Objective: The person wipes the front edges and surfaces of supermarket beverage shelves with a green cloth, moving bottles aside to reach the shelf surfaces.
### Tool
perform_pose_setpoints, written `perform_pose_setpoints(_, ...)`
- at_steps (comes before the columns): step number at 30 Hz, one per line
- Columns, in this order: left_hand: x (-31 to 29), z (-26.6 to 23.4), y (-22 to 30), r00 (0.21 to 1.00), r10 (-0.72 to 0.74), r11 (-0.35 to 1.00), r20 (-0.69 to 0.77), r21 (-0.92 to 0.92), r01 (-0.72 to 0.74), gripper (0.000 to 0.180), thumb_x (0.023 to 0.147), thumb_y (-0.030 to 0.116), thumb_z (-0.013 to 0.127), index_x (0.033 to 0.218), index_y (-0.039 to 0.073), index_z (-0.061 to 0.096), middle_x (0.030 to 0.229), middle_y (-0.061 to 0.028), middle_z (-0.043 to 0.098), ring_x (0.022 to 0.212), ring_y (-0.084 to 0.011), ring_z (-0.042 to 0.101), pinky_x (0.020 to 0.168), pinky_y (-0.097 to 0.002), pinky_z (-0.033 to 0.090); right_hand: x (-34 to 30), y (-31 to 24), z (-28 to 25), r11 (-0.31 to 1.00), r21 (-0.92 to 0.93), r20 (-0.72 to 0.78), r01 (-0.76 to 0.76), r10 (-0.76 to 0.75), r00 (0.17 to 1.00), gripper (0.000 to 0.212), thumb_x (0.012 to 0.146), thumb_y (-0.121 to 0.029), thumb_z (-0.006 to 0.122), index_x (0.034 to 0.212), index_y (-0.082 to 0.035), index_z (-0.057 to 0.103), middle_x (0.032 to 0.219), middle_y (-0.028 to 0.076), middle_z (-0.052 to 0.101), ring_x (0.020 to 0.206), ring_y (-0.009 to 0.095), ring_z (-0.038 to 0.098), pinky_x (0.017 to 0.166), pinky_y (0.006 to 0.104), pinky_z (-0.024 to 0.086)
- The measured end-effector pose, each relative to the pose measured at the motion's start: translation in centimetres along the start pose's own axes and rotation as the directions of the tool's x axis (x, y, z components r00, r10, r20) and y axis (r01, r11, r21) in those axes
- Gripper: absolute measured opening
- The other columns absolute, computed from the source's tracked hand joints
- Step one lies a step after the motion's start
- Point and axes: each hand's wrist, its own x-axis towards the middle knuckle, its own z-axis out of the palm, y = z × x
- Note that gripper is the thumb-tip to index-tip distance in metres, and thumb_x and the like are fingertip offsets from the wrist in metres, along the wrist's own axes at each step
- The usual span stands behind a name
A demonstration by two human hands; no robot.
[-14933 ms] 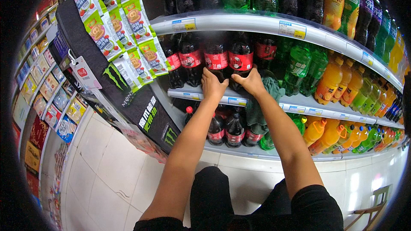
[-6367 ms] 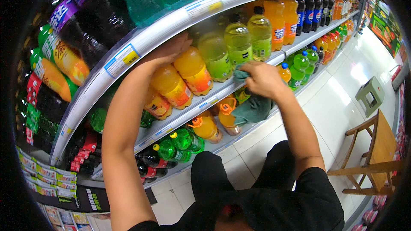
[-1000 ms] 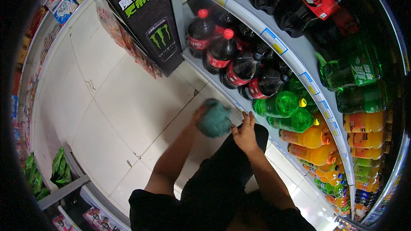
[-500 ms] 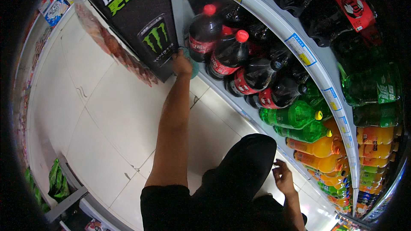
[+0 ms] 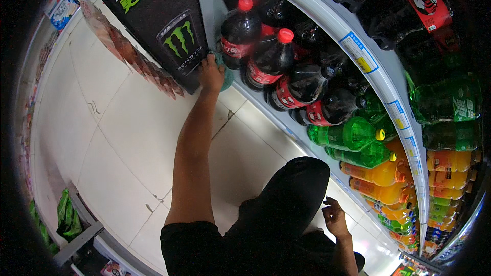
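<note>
My left hand (image 5: 210, 73) is closed on a green cloth (image 5: 226, 74), pressing it against the lower corner of a black display panel (image 5: 153, 25) at the end of a shelf. Much of the cloth is hidden behind the fingers. Just right of it, large cola bottles (image 5: 263, 66) with red caps and labels stand on the bottom shelf (image 5: 261, 101). Beside my bent knee, my right hand (image 5: 335, 219) hangs with loosely curled, parted fingers; I see nothing held in it.
Green bottles (image 5: 353, 134) and orange drink bottles (image 5: 381, 175) continue along the bottom shelf. A curved upper shelf edge (image 5: 358, 53) with price tags overhangs them. White floor tiles (image 5: 123, 138) lie to the left. A grey rack (image 5: 76, 243) stands at the lower left.
The view has shifted slightly. My left forearm has swung a little to the left, and the hand with the cloth has slid slightly nearer along the panel's corner. My right hand stays by the knee.
</note>
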Motion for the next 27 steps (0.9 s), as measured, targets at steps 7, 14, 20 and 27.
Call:
perform_pose_setpoints(7,2.0,0.0,-0.5,0.968,-0.118,0.932,0.221,0.362,0.031,0.033,0.089,0.023,0.048,0.121,0.012,0.051,0.112,-0.0203,0.050,0.098,-0.0371,0.056,0.081,-0.0456,0.049,-0.3,1.4,0.2,1.000,-0.011,0.019,-0.011,0.011,1.000,0.037,0.082,0.004,0.054,0.118,0.004,0.046,0.105,0.017,0.061,0.078,0.019,0.064,0.066,0.0282,0.051)
perform_pose_setpoints(14,3.0,-0.8,1.4,0.824,-0.176,0.903,0.539,0.421,-0.082,0.037,0.088,0.025,0.043,0.121,0.012,0.054,0.116,-0.0173,0.058,0.105,-0.0342,0.057,0.084,-0.0447,0.048,-0.7,2.4,0.8,0.998,-0.036,0.048,-0.051,0.053,0.997,0.012,0.079,0.005,0.056,0.067,0.004,0.058,0.116,0.021,0.054,0.092,0.024,0.062,0.069,0.0284,0.051)
perform_pose_setpoints(20,0.3,-0.4,0.2,0.741,-0.089,0.932,0.665,0.317,-0.173,0.045,0.088,0.024,0.041,0.131,0.012,0.043,0.119,-0.0207,0.054,0.108,-0.0367,0.055,0.088,-0.0464,0.045,-1.0,2.0,1.4,0.999,-0.042,0.108,-0.009,0.013,0.994,0.016,0.078,0.005,0.057,0.062,0.002,0.054,0.115,0.022,0.054,0.091,0.026,0.062,0.070,0.0303,0.051)
perform_pose_setpoints(27,-0.5,1.6,0.8,0.831,-0.229,0.938,0.507,0.344,0.048,0.053,0.087,0.025,0.042,0.138,0.014,0.032,0.121,-0.0225,0.052,0.110,-0.0368,0.053,0.091,-0.0459,0.044,-2.3,3.3,0.4,0.969,-0.199,0.118,0.149,-0.128,0.985,0.020,0.079,0.001,0.059,0.099,0.000,0.059,0.111,0.019,0.059,0.086,0.028,0.064,0.072,0.0342,0.051)
